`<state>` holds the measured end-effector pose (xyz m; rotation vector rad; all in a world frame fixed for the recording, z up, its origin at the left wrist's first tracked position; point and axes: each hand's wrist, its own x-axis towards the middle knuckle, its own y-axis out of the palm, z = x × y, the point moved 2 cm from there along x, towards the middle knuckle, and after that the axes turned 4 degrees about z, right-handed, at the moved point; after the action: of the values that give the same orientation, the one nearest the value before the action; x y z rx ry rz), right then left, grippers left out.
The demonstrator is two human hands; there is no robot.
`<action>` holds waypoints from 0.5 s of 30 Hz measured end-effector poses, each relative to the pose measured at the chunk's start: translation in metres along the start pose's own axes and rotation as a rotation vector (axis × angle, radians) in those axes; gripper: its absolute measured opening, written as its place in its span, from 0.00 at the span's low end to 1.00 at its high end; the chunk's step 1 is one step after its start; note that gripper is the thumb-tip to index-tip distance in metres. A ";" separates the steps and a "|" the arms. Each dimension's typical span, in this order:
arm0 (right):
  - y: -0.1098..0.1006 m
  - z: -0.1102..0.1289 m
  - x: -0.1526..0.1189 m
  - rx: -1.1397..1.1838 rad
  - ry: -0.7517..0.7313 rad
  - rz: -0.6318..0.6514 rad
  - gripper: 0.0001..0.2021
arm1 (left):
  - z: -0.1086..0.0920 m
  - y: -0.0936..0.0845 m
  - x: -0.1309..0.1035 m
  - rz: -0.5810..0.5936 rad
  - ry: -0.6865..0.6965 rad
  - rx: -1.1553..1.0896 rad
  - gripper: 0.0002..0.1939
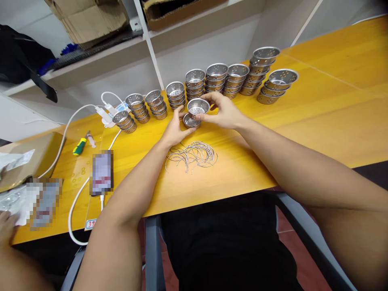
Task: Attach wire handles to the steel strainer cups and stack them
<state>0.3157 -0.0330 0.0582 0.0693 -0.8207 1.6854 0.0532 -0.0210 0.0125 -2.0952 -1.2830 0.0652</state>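
Observation:
My right hand (pixel 222 111) grips a perforated metal cup (pixel 198 108) by its side, thumb at the front and fingers behind. Directly beneath, a second metal cup (pixel 191 121) rests on the table, and my left hand (pixel 177 127) is around it, fingers behind and thumb at its front. Whether the two cups touch is hard to tell. Nearer the front edge lies a loose heap of thin curved metal wires (pixel 194 155). Stacks of similar cups stand in a row behind my hands, including a stack of cups (pixel 195 83) and a taller stack (pixel 260 68).
A phone (pixel 102 173) with a white cable and a green-yellow screwdriver (pixel 79 146) lie to the left. White plugs (pixel 106 113) sit behind them. Further left are a cardboard box (pixel 45 155) and another person's hand (pixel 6 226). Shelves (pixel 194 22) rise behind the table (pixel 321 121).

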 end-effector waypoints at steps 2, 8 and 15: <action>0.007 0.003 -0.002 -0.009 0.001 0.044 0.51 | -0.002 0.000 0.000 -0.001 0.009 0.001 0.60; 0.017 -0.003 -0.004 -0.045 -0.007 0.090 0.43 | 0.012 0.001 0.003 -0.023 0.074 0.022 0.62; 0.015 -0.007 -0.003 -0.050 -0.011 0.116 0.42 | 0.002 -0.002 0.002 -0.006 0.131 0.063 0.52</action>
<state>0.3059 -0.0319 0.0442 -0.0034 -0.8895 1.7732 0.0524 -0.0176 0.0131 -2.0080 -1.1936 -0.0339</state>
